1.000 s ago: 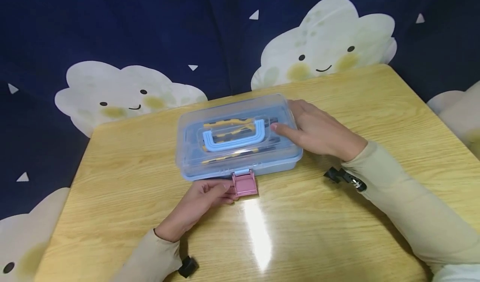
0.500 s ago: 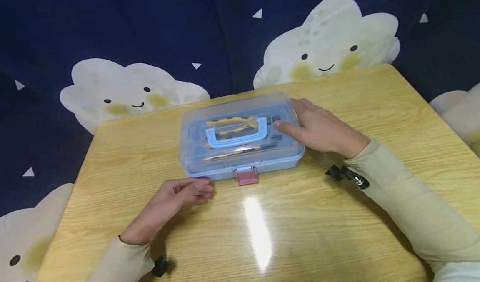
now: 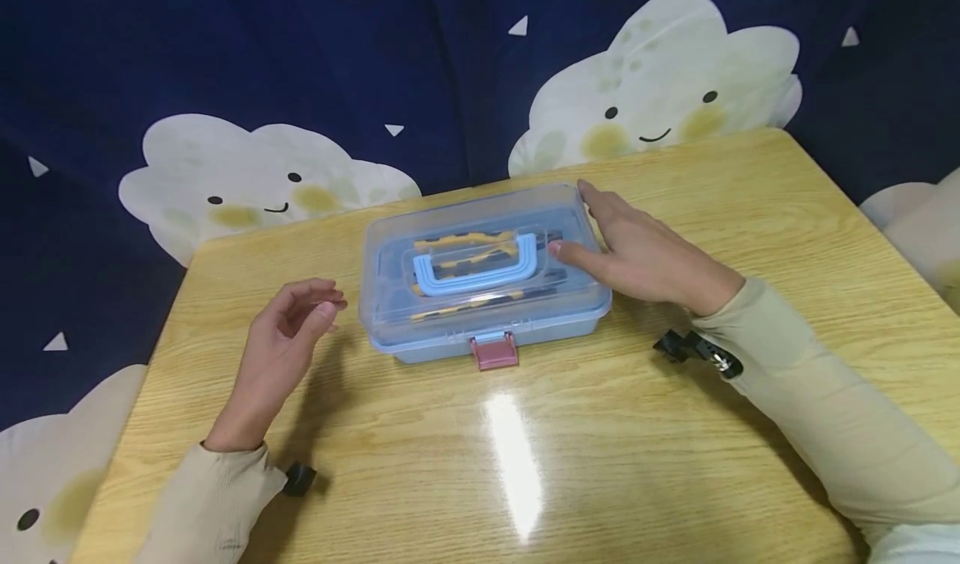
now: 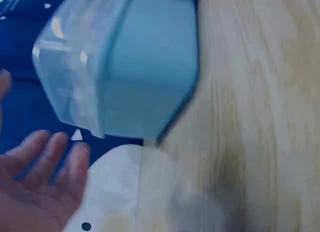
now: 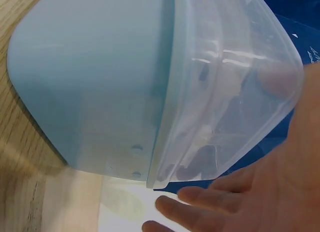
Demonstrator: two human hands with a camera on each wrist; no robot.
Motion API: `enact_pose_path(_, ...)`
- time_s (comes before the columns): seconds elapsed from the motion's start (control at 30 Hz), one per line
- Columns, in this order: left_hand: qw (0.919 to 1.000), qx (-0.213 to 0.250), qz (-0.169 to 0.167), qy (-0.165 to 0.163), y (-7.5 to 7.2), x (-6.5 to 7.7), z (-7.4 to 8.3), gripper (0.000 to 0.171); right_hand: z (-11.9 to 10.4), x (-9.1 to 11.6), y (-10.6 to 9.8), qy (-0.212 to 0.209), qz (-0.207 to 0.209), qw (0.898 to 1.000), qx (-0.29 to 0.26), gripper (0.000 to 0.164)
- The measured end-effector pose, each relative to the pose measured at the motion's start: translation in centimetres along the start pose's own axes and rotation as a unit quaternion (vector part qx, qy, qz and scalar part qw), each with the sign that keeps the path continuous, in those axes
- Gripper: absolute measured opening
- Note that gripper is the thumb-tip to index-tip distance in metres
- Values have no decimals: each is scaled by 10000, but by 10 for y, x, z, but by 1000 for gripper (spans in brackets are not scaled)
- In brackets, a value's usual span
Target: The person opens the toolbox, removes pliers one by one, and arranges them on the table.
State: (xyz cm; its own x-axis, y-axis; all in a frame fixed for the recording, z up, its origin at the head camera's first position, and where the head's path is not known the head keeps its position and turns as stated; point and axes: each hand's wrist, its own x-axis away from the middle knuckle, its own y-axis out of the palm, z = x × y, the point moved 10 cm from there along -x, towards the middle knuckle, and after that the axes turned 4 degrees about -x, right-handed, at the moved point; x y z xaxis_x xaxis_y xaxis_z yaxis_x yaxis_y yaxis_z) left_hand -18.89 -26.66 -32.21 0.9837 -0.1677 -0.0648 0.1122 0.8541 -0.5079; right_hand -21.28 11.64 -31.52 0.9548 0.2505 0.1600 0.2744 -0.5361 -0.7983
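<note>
A light-blue plastic storage box point(image 3: 491, 328) with a clear lid point(image 3: 390, 243) and a blue carrying handle point(image 3: 480, 282) rests on the table. A pink latch point(image 3: 495, 353) juts out from its front. Through the lid show several long yellow-and-dark patterned items point(image 3: 480, 304), their kind unclear. My right hand point(image 3: 648, 256) lies at the box's right end, thumb on the lid; in the right wrist view its fingers point(image 5: 200, 212) extend fairly straight beside the lid. Off the box's left end, my left hand point(image 3: 281, 343) hovers apart from it, fingers loosely bent and holding nothing.
The wood-grain table point(image 3: 405, 464) reaches back to a dark blue curtain point(image 3: 315, 39) printed with white clouds. Black wrist devices point(image 3: 697, 353) sit at both sleeves. A bright light reflection lies on the tabletop in front of the box.
My left hand has let go of the pink latch and moved left, then up beside the box's left end. The latch now hangs lower. My right hand stays at the right end, its fingers straighter.
</note>
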Motion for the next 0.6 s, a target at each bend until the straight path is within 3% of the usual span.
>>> enact_pose_path(0.1, 9957, 673, -47, 631, 7, -12, 5, 47, 0, 0, 0, -26, -4, 10000, -29, 105)
enact_pose_path(0.23, 9837, 1384, -442, 1062, 21, -23, 7, 74, -2, -1, -1, -262, 88, 9995, -156, 101)
enact_pose_path(0.4, 9738, 1738, -834, 1208, 36, -36, 6, 103, -8, -3, -2, -843, 288, 9959, -164, 97)
enact_pose_path(0.6, 9629, 1982, -1259, 1328, 49, -48, 8, 119, -6, -4, -1, -1301, 335, 9906, -246, 97)
